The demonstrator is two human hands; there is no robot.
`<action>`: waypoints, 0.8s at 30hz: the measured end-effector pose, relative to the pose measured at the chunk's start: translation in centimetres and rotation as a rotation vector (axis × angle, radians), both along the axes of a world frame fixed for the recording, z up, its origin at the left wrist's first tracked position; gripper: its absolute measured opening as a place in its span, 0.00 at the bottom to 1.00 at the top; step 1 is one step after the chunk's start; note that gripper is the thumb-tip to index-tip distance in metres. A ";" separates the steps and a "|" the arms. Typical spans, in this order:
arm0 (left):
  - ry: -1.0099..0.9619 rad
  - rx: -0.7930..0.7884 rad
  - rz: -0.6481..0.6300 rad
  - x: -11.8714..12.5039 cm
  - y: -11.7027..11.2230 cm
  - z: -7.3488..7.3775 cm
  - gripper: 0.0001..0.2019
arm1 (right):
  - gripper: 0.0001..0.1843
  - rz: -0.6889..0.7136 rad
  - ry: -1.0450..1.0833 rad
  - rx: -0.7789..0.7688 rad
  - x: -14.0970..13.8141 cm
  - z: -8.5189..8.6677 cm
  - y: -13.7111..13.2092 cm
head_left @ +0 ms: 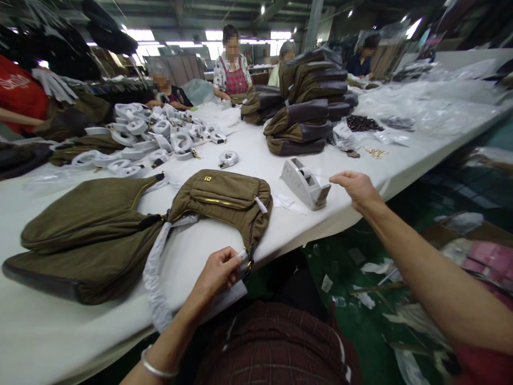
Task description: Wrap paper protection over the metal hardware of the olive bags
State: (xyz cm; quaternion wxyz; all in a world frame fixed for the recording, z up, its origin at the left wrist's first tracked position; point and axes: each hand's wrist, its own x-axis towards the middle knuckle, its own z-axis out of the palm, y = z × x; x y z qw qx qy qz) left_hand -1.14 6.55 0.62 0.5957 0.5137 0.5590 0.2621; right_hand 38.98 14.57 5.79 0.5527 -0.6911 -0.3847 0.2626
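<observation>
My left hand [218, 272] is closed in a pinch on the white-wrapped strap [154, 272], close to the gold clasp [249, 266] at one end of an olive handbag [224, 190]. The bag lies on the table with its yellow-zipped front pocket facing up, and the strap loops round to its other end. At the grey tape dispenser [302, 184], my right hand [355, 187] has thumb and forefinger pinched together by the cutting edge. A thin, faint strip of clear tape seems to run from the roll to those fingertips.
More olive bags [88, 235] lie at the left. White-wrapped coiled straps [160, 131] are heaped behind. Stacked brown-and-olive bags [304, 101] stand beyond the dispenser, near small dark parts [363, 123]. Several people work around the table [248, 144]. Scraps litter the green floor at right.
</observation>
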 end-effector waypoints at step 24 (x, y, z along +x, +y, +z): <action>0.382 0.398 -0.513 -1.8 5.9 2.5 0.09 | 0.05 1.059 0.274 0.124 -27.2 -1.9 -11.5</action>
